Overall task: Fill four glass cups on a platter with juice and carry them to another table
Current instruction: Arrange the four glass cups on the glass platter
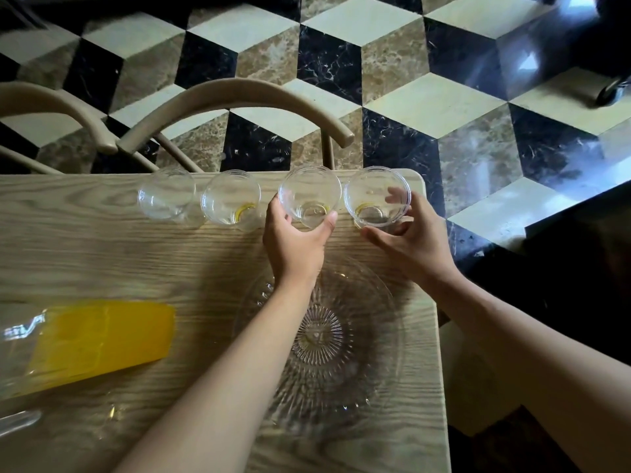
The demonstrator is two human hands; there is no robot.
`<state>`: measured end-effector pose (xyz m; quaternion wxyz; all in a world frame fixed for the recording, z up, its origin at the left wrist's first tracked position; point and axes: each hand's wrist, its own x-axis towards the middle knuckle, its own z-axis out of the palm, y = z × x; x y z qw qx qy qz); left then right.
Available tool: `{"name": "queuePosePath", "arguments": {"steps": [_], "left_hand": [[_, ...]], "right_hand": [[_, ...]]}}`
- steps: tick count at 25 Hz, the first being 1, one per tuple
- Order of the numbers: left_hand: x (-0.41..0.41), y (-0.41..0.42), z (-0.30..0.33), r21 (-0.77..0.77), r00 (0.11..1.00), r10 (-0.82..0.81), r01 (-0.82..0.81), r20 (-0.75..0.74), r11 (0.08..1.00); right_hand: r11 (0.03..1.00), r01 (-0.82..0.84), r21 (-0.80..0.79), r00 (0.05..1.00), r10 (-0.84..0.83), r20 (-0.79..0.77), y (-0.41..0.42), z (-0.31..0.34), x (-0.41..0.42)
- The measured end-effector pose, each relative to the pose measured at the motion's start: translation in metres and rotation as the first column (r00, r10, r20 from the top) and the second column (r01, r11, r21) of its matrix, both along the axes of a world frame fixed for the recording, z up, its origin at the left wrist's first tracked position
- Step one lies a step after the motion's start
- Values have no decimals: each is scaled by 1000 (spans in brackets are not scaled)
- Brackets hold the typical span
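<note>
My view is dim and soft. Daylight glares off the polished floor (532, 59) at upper right, my forearms throw shadows over the table (85, 240), the right fingers (396, 196) blur, and the edges bend with wide-angle distortion.

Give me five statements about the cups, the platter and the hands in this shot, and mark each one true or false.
1. Four glass cups stand in a row along the far edge of the table. True.
2. The cups stand on the glass platter. False: the platter lies nearer the person, with no cup on it.
3. The left hand grips the third cup from the left. True.
4. The right hand holds the juice container. False: it is at the rightmost cup; the container stands untouched at left.
5. All cups are filled to the brim. False: at most a yellow trace shows at some bottoms.
</note>
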<state>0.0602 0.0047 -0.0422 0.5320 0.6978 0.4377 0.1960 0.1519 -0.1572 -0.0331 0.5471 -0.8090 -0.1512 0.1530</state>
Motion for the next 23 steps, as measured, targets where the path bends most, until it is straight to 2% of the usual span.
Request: {"name": "queuePosePath", "arguments": {"steps": [5, 14, 23], "left_hand": [[-3, 1, 7, 0, 998, 3, -3, 67, 1000], [-47, -3, 45, 50, 991, -69, 64, 114, 997], [-126, -6, 43, -48, 992, -84, 89, 96, 995]], "right_hand": [[1000, -3, -14, 1000, 4, 11, 1, 0, -3], [997, 14, -72, 986, -2, 164, -2, 22, -36], [991, 2, -136, 982, 24, 187, -20, 26, -107]]}}
